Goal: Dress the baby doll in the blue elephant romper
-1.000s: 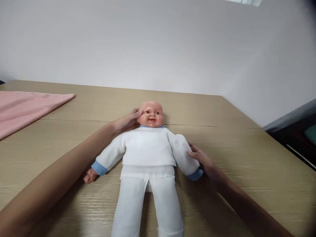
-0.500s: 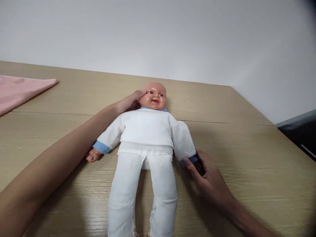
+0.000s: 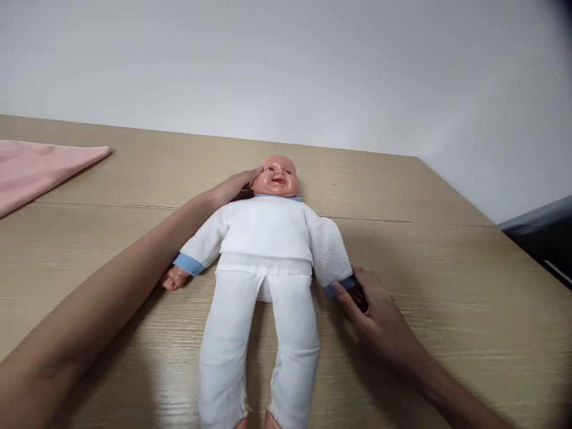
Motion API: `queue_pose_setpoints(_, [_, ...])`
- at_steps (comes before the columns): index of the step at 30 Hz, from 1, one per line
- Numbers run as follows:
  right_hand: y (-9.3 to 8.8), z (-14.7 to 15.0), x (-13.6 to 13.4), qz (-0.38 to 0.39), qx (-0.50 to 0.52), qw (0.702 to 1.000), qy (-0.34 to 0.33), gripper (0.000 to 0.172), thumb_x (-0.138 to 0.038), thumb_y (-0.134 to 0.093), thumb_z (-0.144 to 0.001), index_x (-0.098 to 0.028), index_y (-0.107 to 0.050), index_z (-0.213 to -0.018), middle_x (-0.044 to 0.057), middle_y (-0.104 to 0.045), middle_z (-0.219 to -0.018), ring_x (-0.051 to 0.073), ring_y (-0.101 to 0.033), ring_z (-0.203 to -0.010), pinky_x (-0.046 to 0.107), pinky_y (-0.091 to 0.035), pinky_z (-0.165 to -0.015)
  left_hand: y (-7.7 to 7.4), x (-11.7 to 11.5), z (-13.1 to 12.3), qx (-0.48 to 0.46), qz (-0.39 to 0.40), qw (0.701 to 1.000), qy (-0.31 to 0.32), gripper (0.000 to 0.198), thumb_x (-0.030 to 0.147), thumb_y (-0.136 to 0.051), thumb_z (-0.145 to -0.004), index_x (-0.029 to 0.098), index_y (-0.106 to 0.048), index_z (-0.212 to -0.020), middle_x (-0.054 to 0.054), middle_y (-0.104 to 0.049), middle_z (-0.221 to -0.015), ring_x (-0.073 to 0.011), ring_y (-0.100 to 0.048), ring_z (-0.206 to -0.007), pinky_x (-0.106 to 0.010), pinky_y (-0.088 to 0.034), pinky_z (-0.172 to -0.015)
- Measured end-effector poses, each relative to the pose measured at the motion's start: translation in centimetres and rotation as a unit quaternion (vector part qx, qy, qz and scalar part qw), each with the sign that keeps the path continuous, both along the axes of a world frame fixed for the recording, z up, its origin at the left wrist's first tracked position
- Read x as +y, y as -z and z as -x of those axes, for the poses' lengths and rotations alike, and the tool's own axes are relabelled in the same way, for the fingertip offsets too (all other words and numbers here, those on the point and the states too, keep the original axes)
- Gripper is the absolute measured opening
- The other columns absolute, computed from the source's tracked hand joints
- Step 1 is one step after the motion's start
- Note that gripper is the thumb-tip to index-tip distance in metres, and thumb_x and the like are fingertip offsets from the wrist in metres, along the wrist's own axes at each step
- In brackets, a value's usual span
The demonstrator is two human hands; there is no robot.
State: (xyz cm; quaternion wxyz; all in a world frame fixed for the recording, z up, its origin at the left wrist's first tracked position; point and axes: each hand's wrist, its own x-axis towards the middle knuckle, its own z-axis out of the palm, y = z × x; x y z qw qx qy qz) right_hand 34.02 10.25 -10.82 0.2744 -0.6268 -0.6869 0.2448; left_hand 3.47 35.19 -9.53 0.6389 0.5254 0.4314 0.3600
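Observation:
A baby doll (image 3: 267, 229) lies on its back on the wooden table, its head away from me. It wears a white fleece top with blue collar and cuffs, and its cloth legs are white. My left hand (image 3: 235, 186) cups the side of the doll's head (image 3: 281, 173), thumb by the temple; the other fingers are mostly hidden behind it. Around the blue cuff (image 3: 342, 286) on the right side of the picture, my right hand (image 3: 379, 313) is closed, thumb on top. The doll's hand there is largely hidden. Its other hand (image 3: 174, 277) rests beside my left forearm.
On the left of the table (image 3: 447, 268) lies a pink cloth (image 3: 40, 170). A pale wall (image 3: 268, 71) rises behind the table's far edge. Past the right edge is a dark object (image 3: 545, 232). A seam runs across the tabletop.
The doll's head has tipped back slightly and shifted a little to the left, with my left hand still on it. My right hand keeps its hold on the cuff. The view has shifted slightly.

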Motion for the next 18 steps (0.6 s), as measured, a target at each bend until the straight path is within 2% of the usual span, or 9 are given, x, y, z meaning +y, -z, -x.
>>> queue_pose_setpoints(3, [0.1,0.1,0.1,-0.024,0.001,1.0,-0.007,0.042,-0.057,-0.054,-0.107,-0.025,-0.064,-0.131,0.012,-0.072,-0.117,0.033,-0.063,-0.107,0.047,-0.05,-0.097,-1.3,-1.4,0.7,0.104,-0.095,0.989,-0.052,0.052,0.067,-0.068,-0.094,0.02,-0.069,-0.118,-0.013,-0.075,-0.13,-0.0347,-0.068,-0.123,-0.047,-0.052,-0.107])
queue_pose_setpoints(5, [0.1,0.2,0.2,-0.037,-0.002,0.999,-0.011,0.042,-0.056,-0.053,-0.106,-0.023,-0.065,-0.129,0.013,-0.072,-0.117,0.034,-0.063,-0.108,0.048,-0.05,-0.098,-2.4,-3.0,1.0,0.186,-0.189,0.956,-0.124,0.041,0.058,-0.069,-0.095,0.021,-0.067,-0.113,-0.012,-0.072,-0.13,-0.0316,-0.066,-0.119,-0.043,-0.05,-0.104])
queue_pose_setpoints(7, [0.2,0.3,0.3,-0.048,-0.01,0.999,-0.016,0.042,-0.054,-0.052,-0.107,-0.021,-0.065,-0.129,0.014,-0.072,-0.116,0.035,-0.063,-0.11,0.049,-0.05,-0.1,-3.6,-5.6,0.6,0.231,-0.263,0.917,-0.189,0.031,0.051,-0.066,-0.096,0.022,-0.065,-0.105,-0.009,-0.073,-0.122,-0.0283,-0.065,-0.11,-0.04,-0.049,-0.098])
queue_pose_setpoints(9, [0.3,0.4,0.4,-0.064,-0.021,0.998,-0.021,0.044,-0.052,-0.051,-0.106,-0.019,-0.064,-0.132,0.016,-0.072,-0.119,0.036,-0.063,-0.112,0.051,-0.05,-0.102,-4.8,-9.5,-0.8,0.226,-0.296,0.906,-0.202,0.028,0.051,-0.061,-0.099,0.024,-0.063,-0.097,-0.006,-0.073,-0.107,-0.0255,-0.064,-0.096,-0.038,-0.047,-0.09])
queue_pose_setpoints(12, [0.9,0.3,0.6,-0.085,-0.038,0.995,-0.033,0.047,-0.052,-0.049,-0.106,-0.017,-0.063,-0.133,0.018,-0.072,-0.122,0.036,-0.063,-0.115,0.054,-0.05,-0.105,-6.6,-18.2,-4.6,0.163,-0.271,0.945,-0.087,0.038,0.062,-0.059,-0.097,0.027,-0.059,-0.082,-0.002,-0.066,-0.082,-0.0254,-0.06,-0.083,-0.04,-0.046,-0.082])
queue_pose_setpoints(15, [1.9,0.3,0.7,-0.106,-0.053,0.992,-0.037,0.05,-0.054,-0.046,-0.107,-0.015,-0.063,-0.134,0.02,-0.071,-0.128,0.037,-0.063,-0.122,0.054,-0.048,-0.111,-8.3,-28.9,-8.0,0.089,-0.146,0.981,0.088,0.044,0.07,-0.049,-0.097,0.033,-0.067,-0.083,-0.005,-0.071,-0.088,-0.0287,-0.066,-0.087,-0.047,-0.047,-0.08])
queue_pose_setpoints(16, [2.2,0.3,0.6,-0.116,-0.057,0.991,-0.03,0.053,-0.054,-0.046,-0.107,-0.013,-0.062,-0.137,0.021,-0.07,-0.132,0.038,-0.061,-0.126,0.055,-0.047,-0.113,-8.7,-32.5,-8.5,0.06,-0.101,0.98,0.16,0.046,0.075,-0.044,-0.095,0.04,-0.072,-0.088,-0.005,-0.072,-0.089,-0.0304,-0.068,-0.089,-0.049,-0.045,-0.074])
queue_pose_setpoints(17, [2.4,0.4,0.3,-0.128,-0.063,0.99,-0.02,0.057,-0.053,-0.046,-0.106,-0.011,-0.06,-0.142,0.024,-0.067,-0.137,0.039,-0.06,-0.13,0.057,-0.045,-0.116,-8.9,-35.8,-8.5,0.016,-0.062,0.948,0.312,0.043,0.078,-0.043,-0.091,0.05,-0.075,-0.099,-0.006,-0.075,-0.096,-0.0333,-0.071,-0.099,-0.051,-0.043,-0.069])
queue_pose_setpoints(18, [2.5,0.6,-0.2,-0.142,-0.071,0.987,-0.007,0.06,-0.052,-0.048,-0.105,-0.009,-0.057,-0.146,0.026,-0.064,-0.142,0.041,-0.057,-0.135,0.059,-0.043,-0.118,-9.0,-38.9,-8.2,-0.006,-0.05,0.924,0.379,0.039,0.079,-0.044,-0.087,0.059,-0.075,-0.099,-0.006,-0.076,-0.094,-0.0351,-0.074,-0.102,-0.052,-0.038,-0.063])
